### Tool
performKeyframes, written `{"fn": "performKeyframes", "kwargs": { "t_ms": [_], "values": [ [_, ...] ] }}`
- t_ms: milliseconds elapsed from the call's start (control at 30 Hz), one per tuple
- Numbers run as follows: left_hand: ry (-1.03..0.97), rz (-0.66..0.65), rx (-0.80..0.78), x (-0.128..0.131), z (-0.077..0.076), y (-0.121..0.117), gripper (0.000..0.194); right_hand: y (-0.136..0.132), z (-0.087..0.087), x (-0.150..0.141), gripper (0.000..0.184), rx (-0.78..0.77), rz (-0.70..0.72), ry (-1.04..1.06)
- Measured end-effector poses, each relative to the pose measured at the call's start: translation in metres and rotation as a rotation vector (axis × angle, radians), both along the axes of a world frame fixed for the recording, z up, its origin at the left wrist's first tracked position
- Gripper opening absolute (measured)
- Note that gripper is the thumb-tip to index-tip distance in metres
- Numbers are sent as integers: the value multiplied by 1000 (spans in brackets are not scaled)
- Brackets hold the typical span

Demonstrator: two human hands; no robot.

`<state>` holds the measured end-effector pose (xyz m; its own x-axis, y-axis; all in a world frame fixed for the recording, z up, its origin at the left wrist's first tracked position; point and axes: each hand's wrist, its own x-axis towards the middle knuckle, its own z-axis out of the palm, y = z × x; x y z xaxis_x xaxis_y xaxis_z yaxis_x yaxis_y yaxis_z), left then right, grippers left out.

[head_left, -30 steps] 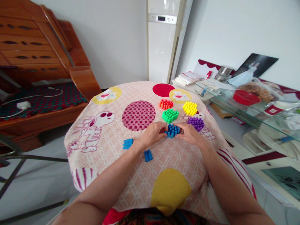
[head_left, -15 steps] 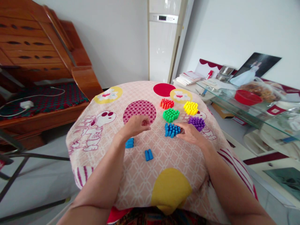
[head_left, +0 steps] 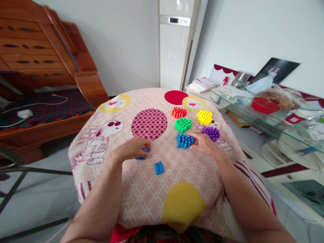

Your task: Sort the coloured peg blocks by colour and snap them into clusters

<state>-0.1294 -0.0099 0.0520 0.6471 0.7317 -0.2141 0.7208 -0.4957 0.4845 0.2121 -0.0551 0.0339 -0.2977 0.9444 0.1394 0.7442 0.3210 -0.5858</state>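
Observation:
My left hand (head_left: pixel 134 149) is at the left of the table, its thumb and fingers closed around a small blue peg (head_left: pixel 144 150). Directly below those fingers lie more blue pegs (head_left: pixel 140 158), partly hidden by the hand. Two blue pegs (head_left: pixel 159 168) rest side by side nearer to me. My right hand (head_left: pixel 204 144) grips the right side of an upright cluster of blue pegs (head_left: pixel 184 141), index finger behind and thumb in front. Behind it stand clusters of green pegs (head_left: pixel 183 125), red pegs (head_left: pixel 179 112), yellow pegs (head_left: pixel 205 117) and purple pegs (head_left: pixel 211 134).
A patterned cloth (head_left: pixel 141 195) covers the round table. To the right, a glass shelf (head_left: pixel 243 104) holds a red bowl (head_left: pixel 265 105), papers and a photo. A wooden bench (head_left: pixel 50 114) stands at the left, a tall white cabinet-like unit (head_left: pixel 174 50) behind.
My left hand has moved left and down, from beside the checkered circle to the blue pegs at the left. My right hand stays at the blue cluster.

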Motion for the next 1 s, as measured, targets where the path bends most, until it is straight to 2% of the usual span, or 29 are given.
{"fn": "performKeyframes", "kwargs": {
  "t_ms": [233,367,500,600,700,867,1000],
  "values": [
    [-429,69,34,46,-1,14,25,2,-1,0,60,-9,-3,43],
    [-421,146,141,80,-4,14,22,3,-1,-1,58,-13,-4,37],
    [-407,242,261,103,-17,10,20,4,-2,0,56,9,8,18],
    [-441,265,224,106,-30,7,30,4,-2,1,55,23,9,6],
    [-482,315,148,101,-34,5,35,4,-3,1,54,36,16,5],
    [-445,322,10,95,-19,5,19,4,-3,0,55,17,7,-5],
    [-394,250,14,101,-13,9,28,4,-3,1,56,22,9,-17]
  ]
}}
